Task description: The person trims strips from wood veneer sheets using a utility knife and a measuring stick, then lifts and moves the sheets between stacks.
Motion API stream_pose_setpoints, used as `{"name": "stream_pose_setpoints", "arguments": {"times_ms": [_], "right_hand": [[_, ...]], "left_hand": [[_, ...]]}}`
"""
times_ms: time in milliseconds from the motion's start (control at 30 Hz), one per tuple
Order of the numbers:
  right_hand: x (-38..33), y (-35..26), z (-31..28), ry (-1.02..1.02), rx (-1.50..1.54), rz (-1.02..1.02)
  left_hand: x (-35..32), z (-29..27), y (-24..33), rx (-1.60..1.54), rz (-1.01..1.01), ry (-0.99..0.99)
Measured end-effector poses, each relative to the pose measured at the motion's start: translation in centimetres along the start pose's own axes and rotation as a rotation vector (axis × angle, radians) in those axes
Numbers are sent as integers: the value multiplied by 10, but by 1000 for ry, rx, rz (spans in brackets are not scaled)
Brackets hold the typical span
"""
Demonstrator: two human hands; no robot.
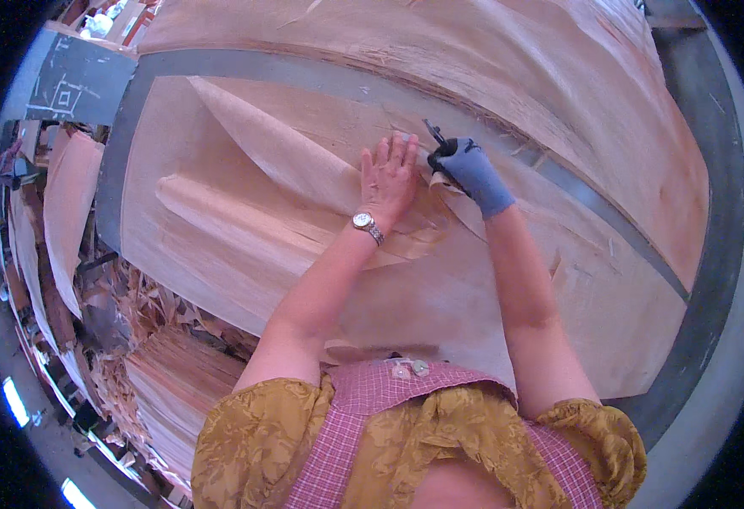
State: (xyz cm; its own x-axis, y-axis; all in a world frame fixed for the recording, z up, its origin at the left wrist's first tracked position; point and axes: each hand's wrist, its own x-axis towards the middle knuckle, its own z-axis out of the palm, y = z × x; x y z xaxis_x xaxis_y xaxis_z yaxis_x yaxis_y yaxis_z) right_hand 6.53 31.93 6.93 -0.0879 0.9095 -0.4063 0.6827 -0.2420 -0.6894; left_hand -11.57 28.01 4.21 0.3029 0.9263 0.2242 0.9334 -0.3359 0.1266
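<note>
Thin, wood-coloured veneer sheets [244,204] lie in front of me, wavy and folded in places. My left hand [389,180], bare with a wristwatch [363,221] on its wrist, presses down on the veneer near a raised fold, its fingers stretched out. Close beside it on the right is my right hand [472,176], in a blue-grey glove with dark fingertips. Its fingers are closed around a small dark hand tool [434,131] whose thin end points up and to the left; the exact kind is hidden by the grip. A torn veneer edge [440,182] lies below the glove.
Beyond a grey table strip [304,69] lies another large stack of veneer [474,51]. The grey table edge [715,254] curves round on the right. Veneer scraps [126,305] and a stacked pile [181,373] stand at the lower left. A chalk-marked grey panel [75,81] is at upper left.
</note>
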Motion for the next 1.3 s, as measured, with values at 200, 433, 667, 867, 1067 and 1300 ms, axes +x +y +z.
{"name": "stream_pose_setpoints", "arguments": {"times_ms": [200, 433, 667, 867, 1067, 1300], "right_hand": [[-87, 3, -19, 328, 886, 27], [-174, 16, -29, 650, 1030, -29], [-289, 65, -35, 853, 1250, 369], [-393, 109, -77, 696, 1875, -269], [-410, 120, -66, 856, 1016, 448], [-321, 68, -58, 642, 1014, 423]], "left_hand": [[2, -23, 4, -187, -40, -71], [-53, -82, 71, -815, 416, -331], [-127, -61, 64, -604, 743, -722], [-145, -132, 44, -277, 741, -1396], [-114, -127, 81, -453, 555, -1176], [-138, -80, 180, -622, 1118, -941]]}}
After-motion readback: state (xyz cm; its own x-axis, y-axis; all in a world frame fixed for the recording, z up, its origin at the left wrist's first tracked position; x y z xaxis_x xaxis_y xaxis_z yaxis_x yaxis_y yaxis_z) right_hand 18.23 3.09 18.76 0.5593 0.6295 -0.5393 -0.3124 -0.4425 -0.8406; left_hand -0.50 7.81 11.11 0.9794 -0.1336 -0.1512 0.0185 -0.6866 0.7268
